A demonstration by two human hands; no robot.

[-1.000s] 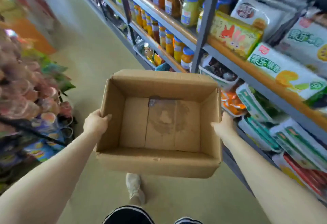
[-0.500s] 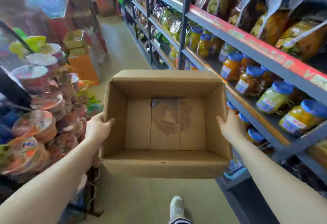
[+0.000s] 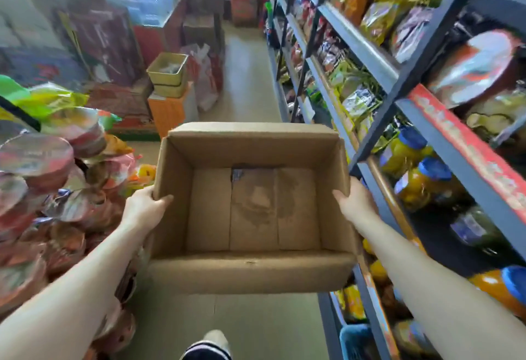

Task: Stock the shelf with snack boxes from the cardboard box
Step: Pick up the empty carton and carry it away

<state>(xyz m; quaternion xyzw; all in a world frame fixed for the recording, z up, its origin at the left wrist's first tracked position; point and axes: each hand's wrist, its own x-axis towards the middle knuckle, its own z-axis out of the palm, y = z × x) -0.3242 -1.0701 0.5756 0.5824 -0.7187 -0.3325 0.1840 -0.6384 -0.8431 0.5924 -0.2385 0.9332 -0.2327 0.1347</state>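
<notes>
Both hands carry an open cardboard box [image 3: 250, 208] at waist height above the aisle floor [image 3: 247, 75]. Left hand [image 3: 143, 207] grips the box's left wall, thumb hooked over the rim to the inside, fingers hidden on the outer side. Right hand [image 3: 357, 203] grips the right wall likewise, thumb over the rim. Box interior shows only a bare, stained bottom. Shelf [image 3: 367, 55] at right, just beside the box, holds snack bags and jars with blue lids [image 3: 427, 177]. Stacked bowl-shaped packs [image 3: 37, 157] stand at left. One shoe [image 3: 215, 338] shows below the box.
</notes>
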